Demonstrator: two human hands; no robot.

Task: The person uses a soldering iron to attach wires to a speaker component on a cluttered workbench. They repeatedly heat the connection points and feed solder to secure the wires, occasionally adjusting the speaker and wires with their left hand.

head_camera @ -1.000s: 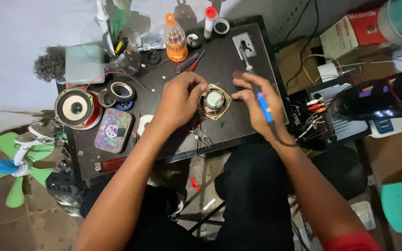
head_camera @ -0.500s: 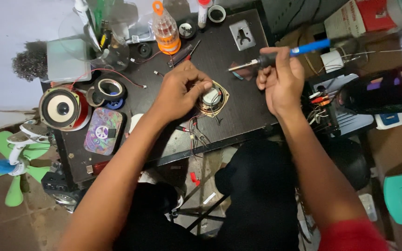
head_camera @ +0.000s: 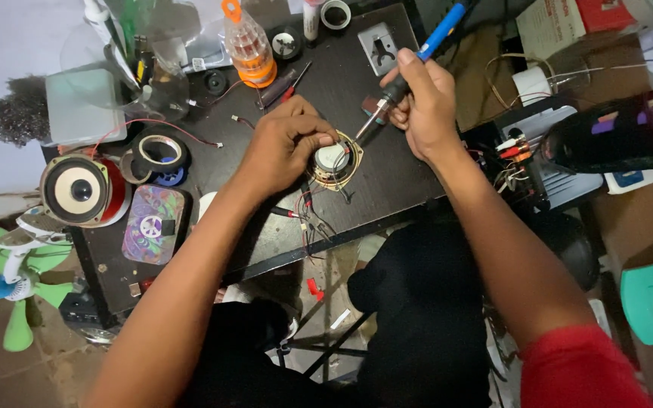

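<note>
Closest to the camera, the person's dark-clad lap and two bare forearms reach up toward a dark table [head_camera: 387, 174]. Red and black wires [head_camera: 307, 215] trail off the near edge of the table, leading up to a small round speaker [head_camera: 335, 160] that lies flat near the table's middle. The left hand [head_camera: 285, 143] rests on the speaker's left side, fingers curled and pinching at its rim. The right hand [head_camera: 425, 106] is closed around a soldering iron [head_camera: 410, 72] with a blue handle, held slanted so its tip comes down at the speaker's upper right rim.

Left of the hands, on the table, lie a colourful flat tin [head_camera: 151, 224], a larger speaker [head_camera: 77, 189] with a red body, and rolls of tape [head_camera: 159, 153]. Off the table's left edge, a green fan [head_camera: 1, 283] sits on the floor.

Farther back stand an orange-capped plastic bottle [head_camera: 247, 41], a grey wall socket plate [head_camera: 379, 47], and a clear jar [head_camera: 141, 75] holding tools. To the right, beyond the table, sits a black box [head_camera: 538, 162] with coloured wires.
</note>
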